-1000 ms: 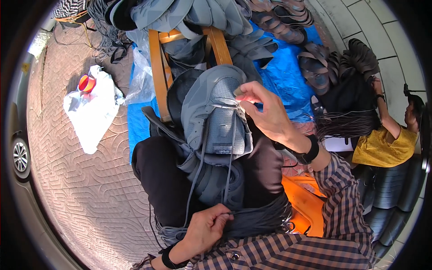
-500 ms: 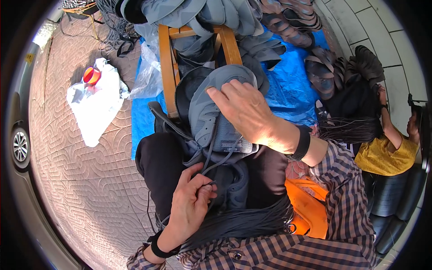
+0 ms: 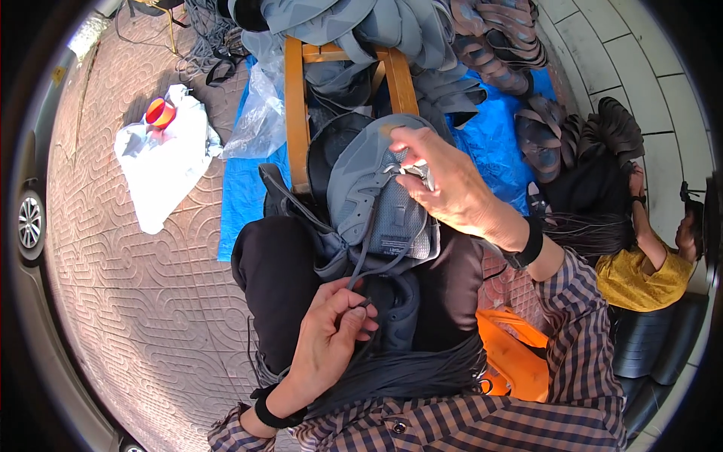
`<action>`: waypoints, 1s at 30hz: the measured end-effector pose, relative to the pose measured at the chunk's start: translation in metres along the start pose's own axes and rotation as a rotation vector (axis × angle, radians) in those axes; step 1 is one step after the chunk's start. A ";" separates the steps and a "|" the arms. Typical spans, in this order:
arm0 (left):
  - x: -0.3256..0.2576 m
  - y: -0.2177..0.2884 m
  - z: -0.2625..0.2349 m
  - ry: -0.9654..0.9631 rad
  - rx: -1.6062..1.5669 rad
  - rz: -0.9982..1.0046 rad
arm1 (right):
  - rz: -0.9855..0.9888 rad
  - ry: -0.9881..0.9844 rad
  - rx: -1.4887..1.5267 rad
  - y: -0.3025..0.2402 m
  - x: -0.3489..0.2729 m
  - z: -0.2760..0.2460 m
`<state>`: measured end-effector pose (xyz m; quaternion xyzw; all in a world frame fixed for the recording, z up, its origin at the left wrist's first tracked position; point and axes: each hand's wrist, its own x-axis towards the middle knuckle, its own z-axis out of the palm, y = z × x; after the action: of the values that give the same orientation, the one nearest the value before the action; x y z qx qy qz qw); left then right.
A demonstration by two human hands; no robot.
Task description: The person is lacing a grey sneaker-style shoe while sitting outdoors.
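Across my knees rests a grey shoe upper [image 3: 348,177] with a mesh tongue [image 3: 407,222] carrying a small label. A grey shoelace [image 3: 367,239] runs from its eyelets down toward my lap. My left hand [image 3: 325,339] is closed, pinching the dark shoelace between thumb and fingers below the upper. Over the right side of the upper is my right hand [image 3: 452,184], thumb and forefinger apart beside the eyelet row. A small whitish bit shows at the eyelets near its thumb. A bundle of dark laces [image 3: 410,377] lies over my lap.
Ahead, a wooden stool frame [image 3: 296,113] stands amid piled grey uppers [image 3: 361,22] on a blue sheet [image 3: 489,143]. A white bag [image 3: 162,177] with a red-orange roll [image 3: 160,113] lies left. An orange object [image 3: 516,361] is right of my lap. A person in yellow [image 3: 640,275] sits right.
My right hand has lifted off the upper's top, and its thumb and forefinger have spread beside the eyelets. My left hand keeps its pinch on the lace, slightly farther right. The view has shifted slightly.
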<state>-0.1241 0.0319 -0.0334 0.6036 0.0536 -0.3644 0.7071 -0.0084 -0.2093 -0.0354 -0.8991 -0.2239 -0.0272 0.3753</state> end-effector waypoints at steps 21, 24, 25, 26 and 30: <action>-0.002 0.005 -0.003 0.092 0.116 0.141 | 0.606 -0.305 0.520 0.018 0.022 -0.011; -0.003 0.005 0.001 0.085 0.188 0.143 | 0.477 -0.272 0.201 0.013 0.022 0.003; -0.003 0.007 0.004 0.069 0.211 0.147 | 0.478 -0.272 0.200 0.014 0.023 0.003; -0.004 0.008 0.006 0.053 0.235 0.151 | 0.519 -0.251 0.218 0.014 0.024 0.002; -0.008 -0.003 0.020 -0.025 0.590 0.458 | 0.491 -0.110 0.015 0.009 0.024 0.016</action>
<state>-0.1386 0.0173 -0.0263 0.7731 -0.1989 -0.2039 0.5667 0.0151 -0.1945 -0.0477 -0.9239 -0.0188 0.1155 0.3644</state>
